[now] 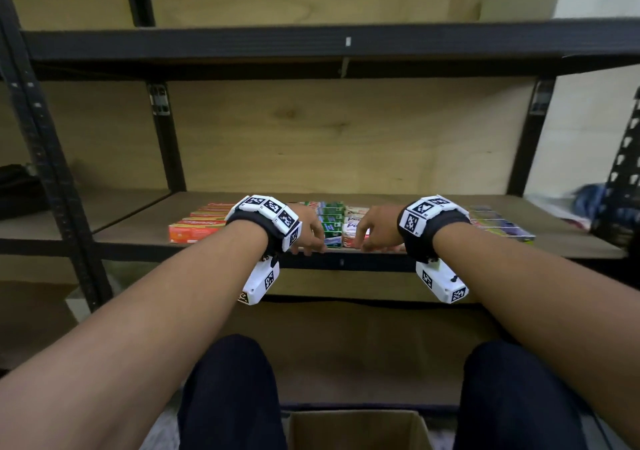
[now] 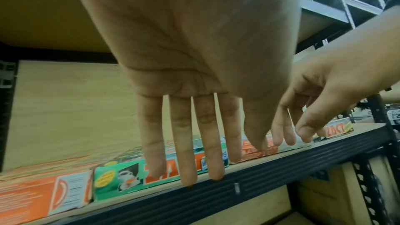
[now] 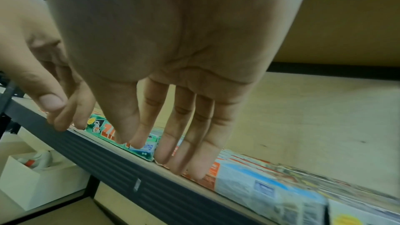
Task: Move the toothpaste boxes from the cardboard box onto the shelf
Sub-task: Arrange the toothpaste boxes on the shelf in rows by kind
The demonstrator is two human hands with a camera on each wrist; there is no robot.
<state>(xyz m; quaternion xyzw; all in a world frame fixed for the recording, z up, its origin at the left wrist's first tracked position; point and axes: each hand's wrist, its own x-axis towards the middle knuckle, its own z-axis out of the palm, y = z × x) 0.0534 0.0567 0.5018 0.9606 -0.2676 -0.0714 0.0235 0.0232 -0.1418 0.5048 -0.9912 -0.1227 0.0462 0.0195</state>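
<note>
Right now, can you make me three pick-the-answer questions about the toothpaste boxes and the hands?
1. Where do the toothpaste boxes lie?
A. on the shelf
B. on the floor
C. in a drawer

2. What colour are the toothpaste boxes between the two hands?
A. purple
B. green
C. black

3. How are the left hand and right hand?
A. both in fists
B. each lifting a box
C. fingers straight, holding nothing

Answers: 1 A, rows sit on the board. 2 B, green fronts show. 3 C, wrist views show straight fingers at the box fronts.

Both bare forearms wore black wrist straps [image 1: 254, 222] carrying white blocks [image 1: 260, 281] printed with black-and-white square markers; dark trousers [image 1: 230, 394] covered the legs.
</note>
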